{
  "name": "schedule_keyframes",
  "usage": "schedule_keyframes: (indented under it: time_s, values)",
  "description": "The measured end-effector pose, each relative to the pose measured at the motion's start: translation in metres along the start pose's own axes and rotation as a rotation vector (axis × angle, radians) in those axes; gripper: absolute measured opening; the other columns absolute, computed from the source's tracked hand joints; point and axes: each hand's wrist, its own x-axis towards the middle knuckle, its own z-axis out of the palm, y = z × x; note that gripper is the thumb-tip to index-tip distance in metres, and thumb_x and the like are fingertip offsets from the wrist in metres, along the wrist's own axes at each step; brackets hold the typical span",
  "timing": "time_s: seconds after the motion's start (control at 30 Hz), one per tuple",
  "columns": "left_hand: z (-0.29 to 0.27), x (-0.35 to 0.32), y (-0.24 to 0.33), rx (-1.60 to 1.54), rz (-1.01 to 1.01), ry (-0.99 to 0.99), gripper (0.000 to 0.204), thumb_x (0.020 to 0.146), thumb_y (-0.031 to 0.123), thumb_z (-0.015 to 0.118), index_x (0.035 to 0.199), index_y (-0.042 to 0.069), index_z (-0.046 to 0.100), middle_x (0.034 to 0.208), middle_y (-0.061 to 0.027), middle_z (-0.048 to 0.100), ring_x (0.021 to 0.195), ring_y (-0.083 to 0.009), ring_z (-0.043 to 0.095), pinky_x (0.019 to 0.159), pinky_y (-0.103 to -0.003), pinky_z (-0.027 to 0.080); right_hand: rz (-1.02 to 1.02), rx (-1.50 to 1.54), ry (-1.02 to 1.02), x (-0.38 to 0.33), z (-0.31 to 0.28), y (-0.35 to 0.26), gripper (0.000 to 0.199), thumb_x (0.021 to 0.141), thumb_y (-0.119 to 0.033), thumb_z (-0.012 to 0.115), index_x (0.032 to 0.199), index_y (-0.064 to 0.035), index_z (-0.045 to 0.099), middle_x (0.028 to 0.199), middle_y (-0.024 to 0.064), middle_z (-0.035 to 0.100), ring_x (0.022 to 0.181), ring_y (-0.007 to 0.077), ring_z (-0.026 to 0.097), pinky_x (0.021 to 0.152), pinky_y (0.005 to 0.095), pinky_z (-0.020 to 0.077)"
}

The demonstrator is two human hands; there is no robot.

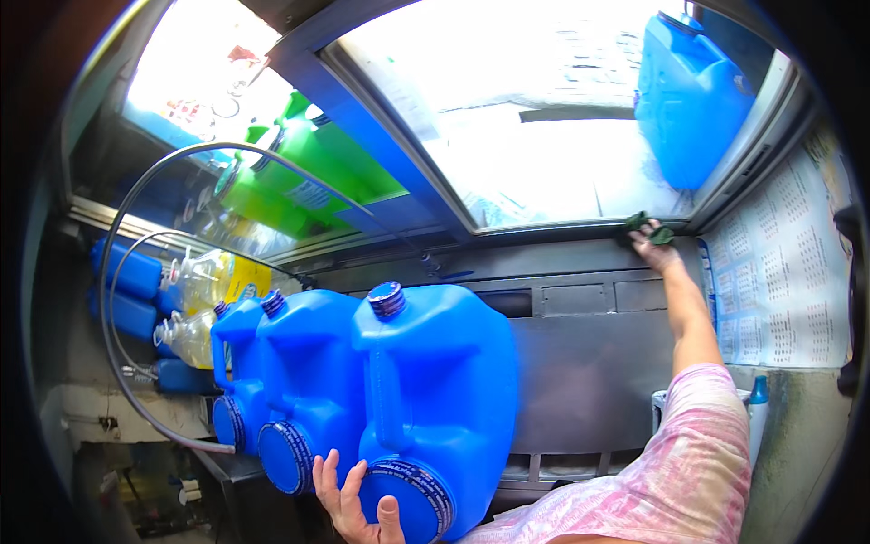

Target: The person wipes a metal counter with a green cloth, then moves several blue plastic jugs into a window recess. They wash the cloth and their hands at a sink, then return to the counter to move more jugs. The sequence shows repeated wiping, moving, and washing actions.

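Note:
My right arm, in a pink and white sleeve, stretches far out to the window ledge. There my right hand (662,256) is closed on a dark green cloth (663,236), pressed against the right end of the window frame's lower edge (580,227). Low in the view, my left hand (349,503) is open, its fingers apart, by the wide round cap (403,503) of the nearest blue water jug (453,363). Whether its palm touches that jug is hidden. Two more blue jugs, a middle one (313,349) and a smaller-looking one (240,340), stand to its left.
A curved metal hose (113,272) arches over the left side. Clear bottles (199,272) and blue containers (127,272) sit behind it. Green jugs (308,172) show behind the left pane; another blue jug (689,100) stands beyond the opening. Calendar sheets (770,263) cover the right wall.

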Motion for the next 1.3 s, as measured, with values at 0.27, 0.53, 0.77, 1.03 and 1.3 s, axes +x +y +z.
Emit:
schedule_keyframes:
  time_s: [0.27,0.53,0.77,1.03,1.3]
  values:
    - [0.002,-0.002,0.013,0.034,0.004,0.026,0.053,0.095,0.049,0.043,0.117,0.003,0.057,0.138,-0.0194,0.044,0.134,-0.0375,0.032,0.109,-0.052,0.025,2.066,0.818,0.66,-0.001,-0.054,0.01,0.046,0.072,-0.009,0.055,0.116,0.0033,0.057,0.118,0.0265,0.056,0.11,0.0422,0.055,0.098,0.0461,0.0423]
    - [0.0,0.003,0.017,0.06,0.136,0.054,0.04,0.092,0.031,0.055,0.116,-0.002,0.06,0.131,-0.0263,0.048,0.124,-0.0439,0.041,0.106,-0.05,0.03,1.702,1.468,0.574,0.213,-0.119,-0.17,0.074,0.08,-0.009,0.056,0.138,0.0115,0.015,0.142,0.0377,0.019,0.138,0.0457,0.017,0.115,0.0466,0.0158]
    - [0.0,0.005,0.02,0.087,0.139,0.039,0.039,0.093,0.029,0.054,0.114,-0.003,0.06,0.128,-0.0265,0.05,0.123,-0.0436,0.042,0.106,-0.049,0.031,2.005,1.115,1.139,0.084,-0.082,0.014,0.039,0.074,0.005,0.043,0.112,0.0114,0.047,0.114,0.0292,0.052,0.109,0.0397,0.054,0.099,0.0447,0.0414]
    - [-0.001,0.002,0.021,0.068,0.15,0.056,0.035,0.091,0.022,0.056,0.115,-0.004,0.059,0.127,-0.0265,0.051,0.122,-0.0428,0.044,0.105,-0.049,0.032,1.28,1.606,1.739,0.081,-0.305,0.112,0.027,0.073,0.004,0.052,0.1,0.0059,0.055,0.096,0.0133,0.056,0.081,0.0194,0.056,0.07,0.0331,0.0488]
    - [0.002,0.003,0.024,0.081,0.132,0.053,0.032,0.091,0.019,0.056,0.114,-0.002,0.06,0.126,-0.0243,0.053,0.12,-0.0416,0.046,0.104,-0.047,0.034,0.945,0.316,1.518,0.085,-0.31,0.153,0.055,0.092,-0.034,0.048,0.137,-0.0042,0.04,0.135,0.0228,0.042,0.119,0.037,0.041,0.098,0.0491,0.0292]
